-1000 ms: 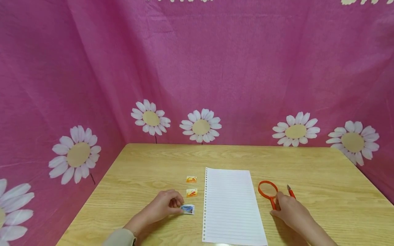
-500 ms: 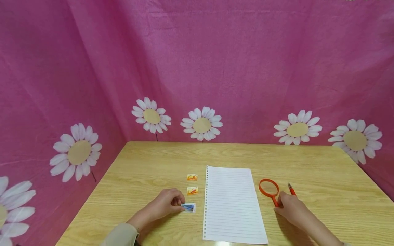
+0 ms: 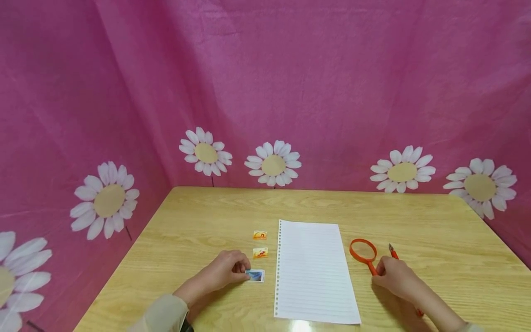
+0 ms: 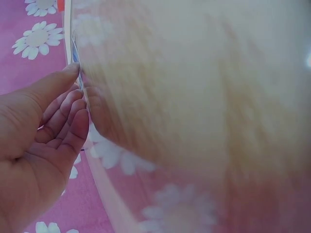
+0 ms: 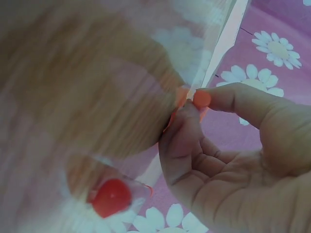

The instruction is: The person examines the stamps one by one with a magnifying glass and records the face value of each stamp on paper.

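While the left hand [image 3: 226, 268] pinches the edge of a small rectangular card with a blue picture and a white border [image 3: 257, 276], thumb on top and fingers curled, the right hand [image 3: 396, 275] grips the handle of a round magnifying glass with a bright red frame [image 3: 363, 249] between thumb and forefinger. The white sheet of lined paper, punched along one side [image 3: 315, 272], serves as landmark: the blue card lies just left of it, the glass just right.

Handling the card well probably calls for a light hold on its margin, so that it neither bends nor skids; the glass seems best lifted by its handle, clear of the slim red pen [image 3: 393, 251], which lies farther right of the sheet, partly under the forearm.

Left of the sheet, beyond the blue card, sit two small yellow-orange picture cards [image 3: 260, 252]. Beneath everything is a pale wood-grained table [image 3: 199, 216], glossy near the sheet's close end. Behind the sheet hangs magenta cloth [image 3: 290, 83] printed with white daisies [image 3: 205, 152].
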Demonstrator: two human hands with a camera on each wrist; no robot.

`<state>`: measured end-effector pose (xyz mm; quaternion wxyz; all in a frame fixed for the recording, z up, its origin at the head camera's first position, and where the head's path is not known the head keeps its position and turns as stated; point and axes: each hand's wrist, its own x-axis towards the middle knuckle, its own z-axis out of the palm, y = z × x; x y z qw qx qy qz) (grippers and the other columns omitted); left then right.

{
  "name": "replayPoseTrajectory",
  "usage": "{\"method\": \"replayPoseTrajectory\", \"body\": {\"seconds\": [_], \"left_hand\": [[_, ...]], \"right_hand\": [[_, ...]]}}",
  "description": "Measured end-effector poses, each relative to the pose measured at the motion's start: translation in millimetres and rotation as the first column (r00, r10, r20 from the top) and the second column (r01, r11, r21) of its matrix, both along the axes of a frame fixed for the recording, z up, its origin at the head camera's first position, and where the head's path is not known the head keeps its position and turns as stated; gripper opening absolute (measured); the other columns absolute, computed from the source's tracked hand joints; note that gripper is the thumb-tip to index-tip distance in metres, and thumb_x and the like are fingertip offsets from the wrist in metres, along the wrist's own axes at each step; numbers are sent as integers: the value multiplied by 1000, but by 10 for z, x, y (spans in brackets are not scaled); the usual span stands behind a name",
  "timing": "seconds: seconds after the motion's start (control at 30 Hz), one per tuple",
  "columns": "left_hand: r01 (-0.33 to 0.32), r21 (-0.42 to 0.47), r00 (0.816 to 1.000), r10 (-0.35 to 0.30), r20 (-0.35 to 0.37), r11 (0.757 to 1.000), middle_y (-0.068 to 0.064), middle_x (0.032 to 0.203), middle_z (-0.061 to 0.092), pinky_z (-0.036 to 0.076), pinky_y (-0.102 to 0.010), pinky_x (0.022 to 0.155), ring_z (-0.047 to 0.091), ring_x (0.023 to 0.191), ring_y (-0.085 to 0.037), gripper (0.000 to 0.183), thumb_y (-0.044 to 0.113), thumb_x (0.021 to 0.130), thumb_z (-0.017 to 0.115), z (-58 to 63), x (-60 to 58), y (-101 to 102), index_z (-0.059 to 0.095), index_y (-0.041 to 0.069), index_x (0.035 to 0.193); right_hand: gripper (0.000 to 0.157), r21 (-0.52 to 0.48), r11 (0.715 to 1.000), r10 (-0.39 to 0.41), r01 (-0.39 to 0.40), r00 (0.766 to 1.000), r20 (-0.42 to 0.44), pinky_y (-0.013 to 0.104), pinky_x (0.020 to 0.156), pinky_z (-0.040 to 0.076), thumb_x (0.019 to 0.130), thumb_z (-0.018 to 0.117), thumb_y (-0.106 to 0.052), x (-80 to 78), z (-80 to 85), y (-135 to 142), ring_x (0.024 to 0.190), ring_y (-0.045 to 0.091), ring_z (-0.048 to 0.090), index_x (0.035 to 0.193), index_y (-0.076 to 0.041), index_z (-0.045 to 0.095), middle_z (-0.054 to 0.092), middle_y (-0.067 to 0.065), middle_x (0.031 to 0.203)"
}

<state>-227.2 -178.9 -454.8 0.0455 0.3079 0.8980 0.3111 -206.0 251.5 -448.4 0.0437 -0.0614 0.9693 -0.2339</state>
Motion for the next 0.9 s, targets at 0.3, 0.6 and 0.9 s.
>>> {"method": "replayPoseTrajectory", "body": {"seconds": [0.3, 0.6, 0.9], "left_hand": [[21, 2, 1000, -21, -15, 1000, 1, 77, 62, 47, -16, 65, 51, 70, 2, 12, 13, 83, 77, -28, -47, 0, 66, 9, 87], [18, 9, 1000, -18, -13, 1000, 1, 77, 60, 46, -15, 64, 50, 70, 3, 12, 13, 83, 77, -42, -35, -11, 67, 9, 87], [11, 23, 1000, -11, -6, 1000, 0, 78, 60, 47, -16, 64, 51, 70, 1, 12, 13, 83, 77, -45, -15, -25, 67, 8, 88]], "right_hand": [[14, -34, 999, -28, 28, 1000, 1, 23, 58, 39, 82, 71, -7, 32, 47, 54, 67, 14, 48, 79, -2, 58, 60, 1, 72], [13, -71, 997, -34, 31, 999, -38, 22, 57, 39, 82, 70, -6, 69, 46, 88, 68, 12, 51, 81, -1, 58, 61, 2, 74], [10, -72, 997, -26, 19, 995, -99, 21, 57, 42, 83, 68, -6, 130, 41, 134, 65, 6, 51, 83, -1, 60, 62, 2, 74]]}}
